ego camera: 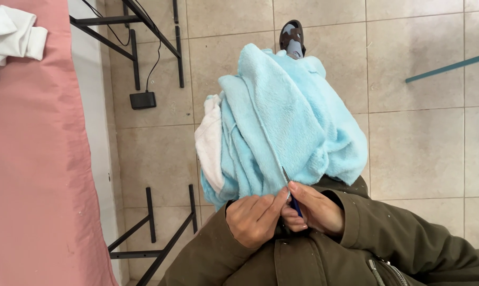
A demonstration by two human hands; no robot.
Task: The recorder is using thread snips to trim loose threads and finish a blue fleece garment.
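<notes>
we see a pink bed [33,159] down the frame's left side, a light blue fleece [287,122] heaped at centre. below it our left hand [254,220] has fingers pinched on the fleece's edge; our right hand [316,209] has fingers clamped on a blue-handled tool [291,196] touching the fleece.

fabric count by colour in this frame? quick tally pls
Light blue: 1, fleece garment pinched by left hand
White: 2, lining piece; cloth on the pink sheet
Pink: 1, sheet
Olive: 1, jacket
Total: 5
</notes>
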